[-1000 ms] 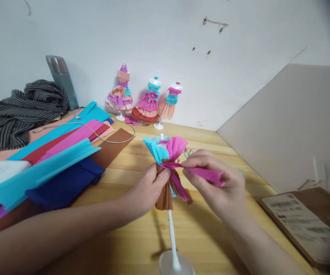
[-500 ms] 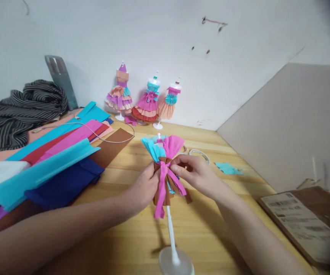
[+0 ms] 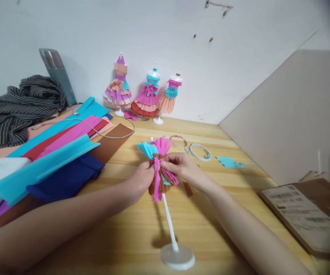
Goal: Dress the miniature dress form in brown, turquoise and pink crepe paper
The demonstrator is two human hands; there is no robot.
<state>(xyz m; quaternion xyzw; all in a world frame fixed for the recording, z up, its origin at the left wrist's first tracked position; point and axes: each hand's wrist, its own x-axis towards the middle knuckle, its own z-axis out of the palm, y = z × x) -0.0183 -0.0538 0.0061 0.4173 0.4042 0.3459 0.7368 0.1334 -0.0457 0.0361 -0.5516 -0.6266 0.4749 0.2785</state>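
Between my hands is a small mannequin stand [image 3: 169, 221], tilted away from me, with its round white base toward me. It wears a crepe paper dress [image 3: 159, 179] with blue and pink fans on top, a brown gathered part and a tied pink paper strip [image 3: 157, 173] hanging in tails. My left hand [image 3: 142, 178] is closed on the dress's left side, its fingertips hidden behind the paper. On the other side my right hand [image 3: 180, 165] has thumb and index finger pinched at the pink strip's knot.
Left lie coloured crepe paper sheets [image 3: 47, 164], a white box-like object [image 3: 4, 172] and a striped cloth [image 3: 27, 103] by a bottle [image 3: 57, 76]. Three dressed mannequins [image 3: 149, 95] stand at the wall. Tape rolls [image 3: 200, 152], blue scraps [image 3: 230, 162] and a cardboard parcel [image 3: 305, 214] lie right.
The mannequin's top and both hands have shifted slightly left, and the stand leans more. The tape rolls behind now show more fully. Both hands keep their hold.
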